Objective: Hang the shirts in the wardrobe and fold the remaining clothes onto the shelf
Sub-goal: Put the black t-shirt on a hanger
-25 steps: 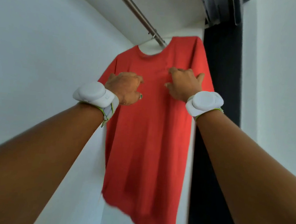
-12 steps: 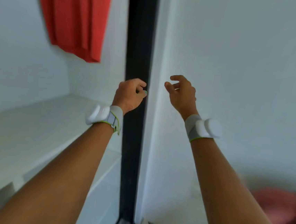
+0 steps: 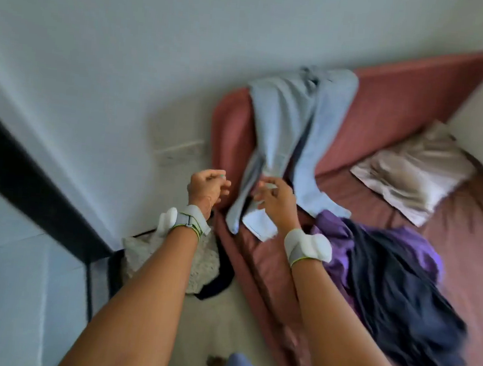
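Turned from wardrobe to bed (image 3: 449, 247); red shirt hung. Your left hand (image 3: 206, 186) and right hand (image 3: 275, 199), fingers loosely curled, empty, reach toward jeans (image 3: 284, 128) on headboard (image 3: 404, 104); fold next.

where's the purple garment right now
In the head view the purple garment lies on the bed, right of the right hand, partly under a dark navy garment and just below the light blue trousers.

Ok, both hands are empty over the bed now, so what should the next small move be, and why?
Probably reach the right hand forward to grip the light blue garment draped over the headboard. It hangs just beyond the fingers, closer than the purple and dark clothes, and neither that hand nor the left hand holds anything.
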Demonstrator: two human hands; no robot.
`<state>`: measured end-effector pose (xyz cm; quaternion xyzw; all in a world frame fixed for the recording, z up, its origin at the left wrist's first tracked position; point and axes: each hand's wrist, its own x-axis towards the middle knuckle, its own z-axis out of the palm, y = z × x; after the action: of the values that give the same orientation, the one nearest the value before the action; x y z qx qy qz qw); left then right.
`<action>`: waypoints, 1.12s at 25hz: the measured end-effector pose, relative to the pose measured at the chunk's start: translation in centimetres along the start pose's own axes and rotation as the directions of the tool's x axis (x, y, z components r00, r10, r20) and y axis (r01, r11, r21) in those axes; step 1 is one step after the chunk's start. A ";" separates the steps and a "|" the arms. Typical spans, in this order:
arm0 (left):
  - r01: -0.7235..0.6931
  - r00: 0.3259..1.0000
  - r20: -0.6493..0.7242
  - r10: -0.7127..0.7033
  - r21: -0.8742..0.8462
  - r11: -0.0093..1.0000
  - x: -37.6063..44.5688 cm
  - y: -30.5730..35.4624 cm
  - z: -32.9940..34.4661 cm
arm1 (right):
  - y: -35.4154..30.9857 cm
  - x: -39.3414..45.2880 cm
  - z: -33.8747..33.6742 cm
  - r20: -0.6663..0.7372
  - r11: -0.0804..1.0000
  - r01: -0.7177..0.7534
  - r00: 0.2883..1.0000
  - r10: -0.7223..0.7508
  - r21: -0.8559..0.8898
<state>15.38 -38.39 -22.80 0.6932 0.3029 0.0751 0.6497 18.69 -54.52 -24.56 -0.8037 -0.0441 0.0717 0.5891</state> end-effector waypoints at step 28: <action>-0.589 0.502 0.627 -0.596 0.752 0.295 -9.9 -34.4 51.6 | 51.5 -10.4 -31.7 -0.388 0.253 -0.913 0.370 0.844 -0.320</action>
<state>22.02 -88.57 -59.93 0.8600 -0.0866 -0.4800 0.1501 13.04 -101.50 -63.58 -0.8111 0.4354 0.3187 0.2258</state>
